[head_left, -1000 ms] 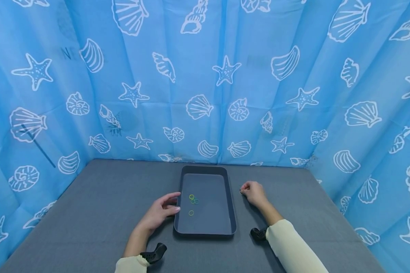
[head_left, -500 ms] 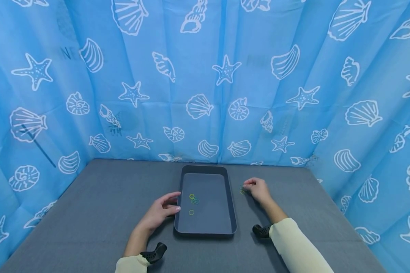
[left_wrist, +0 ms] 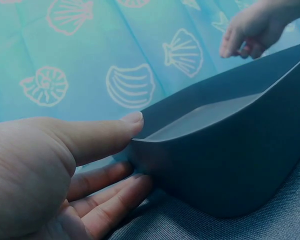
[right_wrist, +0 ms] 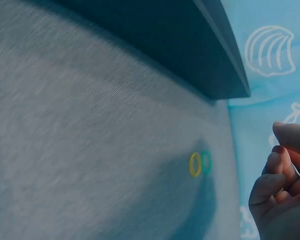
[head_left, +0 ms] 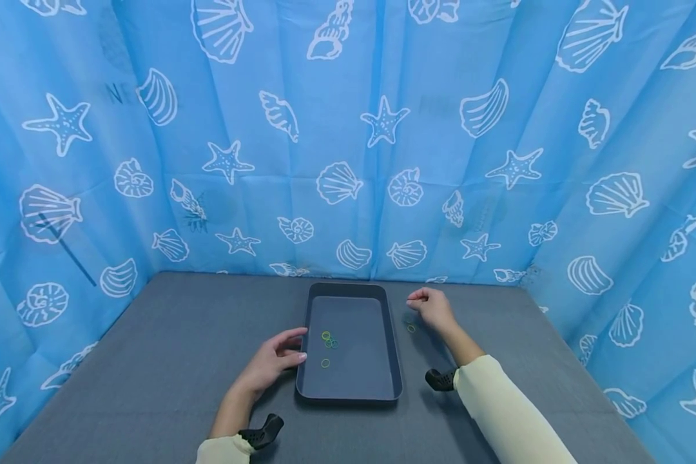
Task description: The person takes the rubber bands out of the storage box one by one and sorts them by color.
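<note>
A dark grey rectangular tray (head_left: 399, 374) lies on the table. In it are several thin rings, among them a yellow ring (head_left: 326, 336), a teal ring (head_left: 334, 345) and a lone yellow-green ring (head_left: 325, 363). My left hand (head_left: 269, 361) touches the tray's left side, fingers nearly straight; its thumb (left_wrist: 105, 137) is at the rim and other fingertips are by the outer wall. Right of the tray, my right hand (head_left: 435, 309) hovers, fingers loosely curled, nothing visible between them. Below it on the cloth lie a yellow ring (right_wrist: 190, 165) and a green ring (right_wrist: 210, 162), side by side.
Grey cloth (head_left: 209, 322) covers the table. A blue curtain (head_left: 348, 148) with white shells and starfish hangs behind and at both sides. Black wrist devices (head_left: 263, 432) sit on both forearms, below cream sleeves.
My right hand has lifted away from the cloth toward the table's back, leaving the yellow and green rings in view below it. The left hand and tray have stayed put.
</note>
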A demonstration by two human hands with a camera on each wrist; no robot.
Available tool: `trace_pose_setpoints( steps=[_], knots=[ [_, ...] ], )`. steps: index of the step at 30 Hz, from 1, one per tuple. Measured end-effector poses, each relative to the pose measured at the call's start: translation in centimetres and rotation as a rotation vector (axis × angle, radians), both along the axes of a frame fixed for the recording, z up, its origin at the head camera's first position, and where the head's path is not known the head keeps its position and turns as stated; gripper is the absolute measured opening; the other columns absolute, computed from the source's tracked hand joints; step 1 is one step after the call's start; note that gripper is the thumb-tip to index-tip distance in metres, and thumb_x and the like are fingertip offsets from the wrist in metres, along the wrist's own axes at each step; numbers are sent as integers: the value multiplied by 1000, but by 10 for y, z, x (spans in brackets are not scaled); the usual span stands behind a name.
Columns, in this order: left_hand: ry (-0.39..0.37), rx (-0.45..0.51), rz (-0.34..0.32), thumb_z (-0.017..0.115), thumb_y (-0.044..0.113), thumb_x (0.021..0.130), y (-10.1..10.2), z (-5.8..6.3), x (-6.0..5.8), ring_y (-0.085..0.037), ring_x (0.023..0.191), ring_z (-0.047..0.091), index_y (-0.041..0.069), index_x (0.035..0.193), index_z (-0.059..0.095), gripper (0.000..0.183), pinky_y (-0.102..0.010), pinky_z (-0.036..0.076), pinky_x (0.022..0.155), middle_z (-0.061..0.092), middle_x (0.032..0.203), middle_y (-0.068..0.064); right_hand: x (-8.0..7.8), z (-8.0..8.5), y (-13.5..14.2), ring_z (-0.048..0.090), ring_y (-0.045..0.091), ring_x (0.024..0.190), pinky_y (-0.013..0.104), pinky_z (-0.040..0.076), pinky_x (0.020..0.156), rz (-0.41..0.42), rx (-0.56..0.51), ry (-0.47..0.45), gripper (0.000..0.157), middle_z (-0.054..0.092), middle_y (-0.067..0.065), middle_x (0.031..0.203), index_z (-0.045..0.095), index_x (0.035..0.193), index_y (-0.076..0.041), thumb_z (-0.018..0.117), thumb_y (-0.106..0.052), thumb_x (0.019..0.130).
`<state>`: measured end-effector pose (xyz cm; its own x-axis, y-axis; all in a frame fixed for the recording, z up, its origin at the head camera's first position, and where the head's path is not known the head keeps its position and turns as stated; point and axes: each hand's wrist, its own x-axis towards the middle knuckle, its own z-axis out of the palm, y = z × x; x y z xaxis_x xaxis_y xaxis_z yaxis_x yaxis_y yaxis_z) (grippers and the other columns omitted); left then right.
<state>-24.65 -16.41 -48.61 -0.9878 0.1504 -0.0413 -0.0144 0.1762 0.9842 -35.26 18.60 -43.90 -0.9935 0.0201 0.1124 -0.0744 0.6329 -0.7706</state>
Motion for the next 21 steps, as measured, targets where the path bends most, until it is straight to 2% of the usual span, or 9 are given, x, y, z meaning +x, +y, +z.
trace_pose_setpoints(
  steps=[5,16,21],
  knots=[
    [2,0,2,68,12,92,0,1,1,-25,101,63,12,138,54,48,-45,50,90,53,133,-19,-4,9,-13,55,19,70,32,45,60,23,7,-5,10,63,9,83,67,94,1,66,-8,92],
    [4,3,-8,67,14,93,-1,0,1,-26,102,63,12,139,53,49,-47,49,91,53,134,-20,-4,14,-42,57,18,69,32,47,60,45,36,-28,9,64,7,81,67,92,-2,69,-10,90],
    [3,2,-6,68,14,92,-1,0,0,-25,102,63,12,139,53,49,-47,49,92,52,134,-20,-3,15,-54,57,18,67,31,47,57,76,6,-45,7,64,8,81,67,92,-3,68,-10,91]
  ],
)
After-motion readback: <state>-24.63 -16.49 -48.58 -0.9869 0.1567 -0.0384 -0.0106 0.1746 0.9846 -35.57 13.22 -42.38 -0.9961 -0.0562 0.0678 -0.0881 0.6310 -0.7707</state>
